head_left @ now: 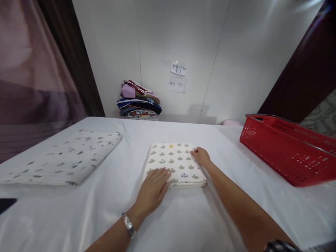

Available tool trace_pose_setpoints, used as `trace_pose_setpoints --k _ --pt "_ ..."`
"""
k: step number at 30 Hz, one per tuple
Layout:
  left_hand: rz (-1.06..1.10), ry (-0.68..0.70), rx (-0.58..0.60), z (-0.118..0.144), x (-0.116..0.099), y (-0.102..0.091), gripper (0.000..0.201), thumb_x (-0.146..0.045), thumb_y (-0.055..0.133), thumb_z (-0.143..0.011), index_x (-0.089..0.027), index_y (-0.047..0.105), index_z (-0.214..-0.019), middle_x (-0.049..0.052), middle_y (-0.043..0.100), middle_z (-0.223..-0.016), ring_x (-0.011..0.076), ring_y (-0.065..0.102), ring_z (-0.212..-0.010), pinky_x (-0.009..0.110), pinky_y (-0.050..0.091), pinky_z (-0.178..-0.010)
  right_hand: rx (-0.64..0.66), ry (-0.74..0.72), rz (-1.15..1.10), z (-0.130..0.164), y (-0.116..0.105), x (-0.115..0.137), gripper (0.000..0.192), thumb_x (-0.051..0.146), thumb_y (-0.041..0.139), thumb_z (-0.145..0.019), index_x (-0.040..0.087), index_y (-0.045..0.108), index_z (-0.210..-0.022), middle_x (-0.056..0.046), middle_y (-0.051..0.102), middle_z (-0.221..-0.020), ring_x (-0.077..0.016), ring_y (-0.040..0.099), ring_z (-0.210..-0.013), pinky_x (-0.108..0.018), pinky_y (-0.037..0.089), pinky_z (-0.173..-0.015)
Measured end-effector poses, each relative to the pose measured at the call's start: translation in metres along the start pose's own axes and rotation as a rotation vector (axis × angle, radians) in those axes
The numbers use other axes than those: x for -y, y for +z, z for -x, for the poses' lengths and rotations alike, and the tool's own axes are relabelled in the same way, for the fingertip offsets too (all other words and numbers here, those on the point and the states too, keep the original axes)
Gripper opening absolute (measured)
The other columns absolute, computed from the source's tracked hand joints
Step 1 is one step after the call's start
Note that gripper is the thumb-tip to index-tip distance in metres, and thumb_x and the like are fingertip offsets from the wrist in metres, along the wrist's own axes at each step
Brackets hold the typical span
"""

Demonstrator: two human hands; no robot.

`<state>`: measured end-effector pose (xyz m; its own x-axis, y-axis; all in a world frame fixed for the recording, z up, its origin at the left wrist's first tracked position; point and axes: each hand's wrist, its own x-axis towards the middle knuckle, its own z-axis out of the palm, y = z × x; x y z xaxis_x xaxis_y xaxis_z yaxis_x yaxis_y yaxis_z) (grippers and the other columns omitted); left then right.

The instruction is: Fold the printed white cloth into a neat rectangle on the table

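A small folded cream cloth (176,161) with rows of grey and coloured shapes lies flat on the white table (183,217) in front of me. My left hand (154,187) rests palm down on its near left corner, fingers spread a little. My right hand (201,155) touches the cloth's far right edge with the fingers curled at the corner; whether it pinches the fabric I cannot tell.
A larger folded white cloth (68,161) with dark specks lies to the left. A red plastic basket (288,147) stands at the right. A stack of folded clothes (139,101) sits against the back wall under two paper notes (177,77). A dark object (6,203) sits at the left edge.
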<state>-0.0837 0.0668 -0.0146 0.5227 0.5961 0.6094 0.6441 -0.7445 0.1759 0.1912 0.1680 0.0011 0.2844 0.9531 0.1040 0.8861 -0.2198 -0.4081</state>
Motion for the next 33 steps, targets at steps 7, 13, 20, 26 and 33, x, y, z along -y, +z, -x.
trace_pose_setpoints --k 7,13,20,26,33 --pt "0.022 -0.281 -0.035 0.008 0.039 0.008 0.034 -0.037 0.049 -0.087 -0.021 0.059 -0.115 0.007 0.051 -0.132 0.0258 0.041 -0.127 0.048 0.043 -0.099 -0.069 -0.029 -0.001 -0.001 0.001 -0.006 0.018 0.031 0.046 -0.086 0.02 0.059 -0.08 -0.004 0.065 -0.083 -0.0162 0.057 -0.077 -0.025 0.032 -0.06" --pt "0.052 -0.287 0.053 0.008 0.036 0.011 0.035 -0.036 0.048 -0.088 -0.019 0.059 -0.116 0.007 0.048 -0.135 0.025 0.035 -0.131 0.045 0.042 -0.102 -0.046 0.024 -0.032 -0.003 0.003 -0.025 0.02 0.03 0.048 -0.085 0.018 0.059 -0.075 -0.004 0.065 -0.077 -0.0159 0.057 -0.072 -0.024 0.034 -0.059" --pt "0.052 -0.258 0.011 0.011 0.037 0.014 0.033 -0.033 0.049 -0.087 -0.021 0.058 -0.117 0.006 0.048 -0.135 0.0246 0.034 -0.131 0.045 0.043 -0.101 -0.018 -0.002 -0.045 -0.014 0.001 -0.013 0.022 0.035 0.049 -0.084 0.019 0.061 -0.076 -0.004 0.067 -0.079 -0.0158 0.059 -0.074 -0.023 0.034 -0.059" --pt "0.049 -0.253 0.008 0.012 0.038 0.015 0.034 -0.034 0.049 -0.087 -0.02 0.058 -0.117 0.006 0.047 -0.136 0.0249 0.035 -0.131 0.044 0.043 -0.101 -0.018 0.039 -0.019 -0.027 0.004 -0.002 0.029 0.043 0.049 -0.084 0.018 0.062 -0.077 -0.007 0.066 -0.079 -0.0182 0.059 -0.073 -0.025 0.032 -0.057" --pt "0.049 -0.258 0.038 0.011 0.036 0.014 0.035 -0.034 0.046 -0.089 -0.02 0.057 -0.118 0.006 0.047 -0.136 0.024 0.033 -0.132 0.043 0.042 -0.102 -0.045 0.086 -0.025 -0.029 0.011 -0.012 0.024 0.032 0.041 -0.088 0.015 0.059 -0.084 -0.009 0.066 -0.088 -0.018 0.058 -0.081 -0.024 0.035 -0.062"
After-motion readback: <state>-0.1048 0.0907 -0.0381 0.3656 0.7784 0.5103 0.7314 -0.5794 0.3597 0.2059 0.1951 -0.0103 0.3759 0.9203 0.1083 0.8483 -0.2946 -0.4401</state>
